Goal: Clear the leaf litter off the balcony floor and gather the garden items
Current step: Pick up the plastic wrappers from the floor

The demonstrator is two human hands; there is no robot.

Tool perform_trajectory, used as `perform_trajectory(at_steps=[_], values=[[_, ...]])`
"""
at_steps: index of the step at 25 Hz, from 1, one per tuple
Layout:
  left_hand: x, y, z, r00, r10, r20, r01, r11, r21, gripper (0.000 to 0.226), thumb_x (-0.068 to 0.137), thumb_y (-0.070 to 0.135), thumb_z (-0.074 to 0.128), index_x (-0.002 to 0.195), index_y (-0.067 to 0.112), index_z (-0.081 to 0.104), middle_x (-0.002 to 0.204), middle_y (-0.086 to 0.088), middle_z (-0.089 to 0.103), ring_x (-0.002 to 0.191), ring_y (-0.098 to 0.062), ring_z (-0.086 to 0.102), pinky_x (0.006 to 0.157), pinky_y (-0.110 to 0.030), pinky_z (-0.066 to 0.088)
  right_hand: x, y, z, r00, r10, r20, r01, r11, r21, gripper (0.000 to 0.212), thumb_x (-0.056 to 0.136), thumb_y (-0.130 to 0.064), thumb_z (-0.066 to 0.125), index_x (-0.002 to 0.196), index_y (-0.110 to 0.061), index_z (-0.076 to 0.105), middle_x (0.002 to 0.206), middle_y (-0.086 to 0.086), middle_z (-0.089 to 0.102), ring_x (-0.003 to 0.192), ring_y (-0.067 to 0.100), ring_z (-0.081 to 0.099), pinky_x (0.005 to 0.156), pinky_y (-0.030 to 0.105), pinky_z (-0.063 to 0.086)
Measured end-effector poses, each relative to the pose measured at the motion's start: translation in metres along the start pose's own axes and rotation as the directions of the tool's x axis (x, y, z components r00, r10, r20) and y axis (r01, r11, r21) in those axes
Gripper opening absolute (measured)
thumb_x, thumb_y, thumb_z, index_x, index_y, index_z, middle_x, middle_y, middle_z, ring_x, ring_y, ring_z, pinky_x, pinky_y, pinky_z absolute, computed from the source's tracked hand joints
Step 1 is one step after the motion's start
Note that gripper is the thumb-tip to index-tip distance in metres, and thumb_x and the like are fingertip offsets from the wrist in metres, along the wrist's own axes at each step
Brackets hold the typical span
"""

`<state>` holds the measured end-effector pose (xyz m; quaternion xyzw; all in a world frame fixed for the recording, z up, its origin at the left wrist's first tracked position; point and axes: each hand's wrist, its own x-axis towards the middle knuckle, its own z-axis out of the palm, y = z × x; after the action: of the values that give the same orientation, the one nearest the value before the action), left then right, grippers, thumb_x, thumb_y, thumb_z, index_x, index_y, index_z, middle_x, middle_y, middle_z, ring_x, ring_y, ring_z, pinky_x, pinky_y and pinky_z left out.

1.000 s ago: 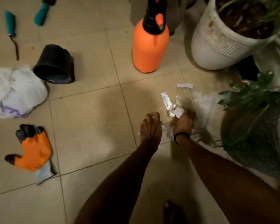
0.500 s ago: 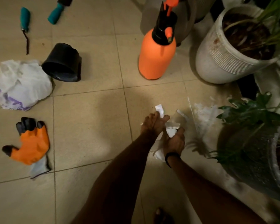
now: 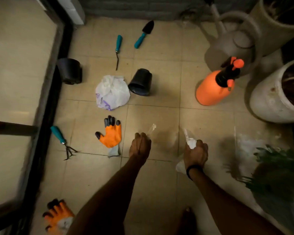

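— Well, starting nearest: anything at the bottom left corner?
— Just a blurred orange glove (image 3: 58, 216), cut off by the frame edge.
— And a little higher, at lower centre?
— Showing the left hand (image 3: 140, 146), fingers curled, pinching a scrap of clear plastic (image 3: 151, 128) poking up past the knuckles.
— To the right of that?
— Showing the right hand (image 3: 196, 154), apart from the left, fingers closed tight round a crumpled white wrapper (image 3: 191, 142); black wristband (image 3: 193, 168) just below.
— Beside the hands?
— Lying flat on the tiles just left of the left hand, a second orange glove (image 3: 111, 134), dark fingertips pointing up-frame. Further left, near the dark door frame (image 3: 47, 107), a teal-handled hand rake (image 3: 63, 142). At the lower right edge, a leafy potted plant (image 3: 278, 167).
— Mid-frame?
— Holding a white plastic bag (image 3: 112, 94) just beside a black pot (image 3: 140, 83) tipped on its side. Off to the right, an orange sprayer (image 3: 214, 87) next to a white planter (image 3: 270, 99) at the right edge.
— Top of the frame?
— Showing a teal weeder (image 3: 117, 50) and a teal trowel (image 3: 143, 35), near each other but apart, well away from both hands; pale watering can (image 3: 231, 43) at upper right.
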<state>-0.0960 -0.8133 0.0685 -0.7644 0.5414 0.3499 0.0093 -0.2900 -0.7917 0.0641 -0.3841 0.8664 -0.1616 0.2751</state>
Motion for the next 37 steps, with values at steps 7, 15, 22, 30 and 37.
perform_trajectory(at_steps=[7,15,22,30,37], values=[[0.005,-0.076,-0.119,0.960,-0.274,-0.057,0.258,0.946,-0.197,0.056,0.100,0.022,0.038,0.154,0.021,0.024,0.136,-0.020,0.052,0.119,-0.040,0.054,0.100,-0.056,0.044,-0.048,-0.179,0.040,0.830,-0.274,0.486,0.364,0.926,-0.100,0.087,0.090,-0.018,0.065,0.156,-0.024,0.009,0.124,0.014,0.060,0.110,0.032,0.061,0.087,0.040,0.053],[0.105,-0.165,-0.130,0.900,-0.428,-0.080,0.330,0.790,-0.517,0.071,0.102,0.021,0.043,0.157,0.033,0.000,0.084,-0.009,0.065,0.068,-0.027,0.066,0.062,-0.052,0.059,0.001,-0.266,0.197,0.711,-0.363,0.602,0.661,0.638,-0.395,0.101,0.093,-0.025,0.062,0.153,-0.031,-0.019,0.096,0.011,0.062,0.077,0.019,0.056,0.071,0.032,0.047],[0.149,-0.216,-0.135,0.941,-0.333,-0.061,0.239,0.783,-0.574,0.065,0.106,0.029,0.044,0.158,0.034,0.005,0.104,-0.001,0.060,0.064,-0.017,0.065,0.044,-0.020,0.049,0.040,-0.278,0.286,0.758,-0.352,0.550,0.611,0.678,-0.409,0.036,0.101,-0.021,0.047,0.136,-0.015,0.050,0.125,0.015,0.059,0.113,0.032,0.058,0.090,0.040,0.049],[0.066,-0.217,-0.203,0.893,-0.419,-0.162,0.272,0.792,-0.546,0.065,0.103,0.016,0.044,0.158,0.023,0.009,0.101,-0.006,0.060,0.068,-0.016,0.058,0.054,-0.031,0.049,-0.023,-0.323,0.196,0.650,-0.619,0.440,0.752,0.604,-0.262,0.028,0.086,-0.007,0.068,0.112,-0.004,0.059,0.104,0.017,0.065,0.098,0.029,0.064,0.080,0.036,0.056],[-0.057,-0.198,-0.291,0.781,-0.594,-0.194,0.370,0.689,-0.623,0.063,0.104,0.018,0.040,0.158,0.030,0.008,0.086,-0.006,0.059,0.065,-0.020,0.061,0.053,-0.041,0.056,-0.130,-0.376,0.097,0.519,-0.673,0.527,0.835,0.530,-0.146,0.041,0.086,-0.001,0.061,0.126,-0.001,0.053,0.119,0.022,0.060,0.112,0.037,0.056,0.094,0.043,0.049]])
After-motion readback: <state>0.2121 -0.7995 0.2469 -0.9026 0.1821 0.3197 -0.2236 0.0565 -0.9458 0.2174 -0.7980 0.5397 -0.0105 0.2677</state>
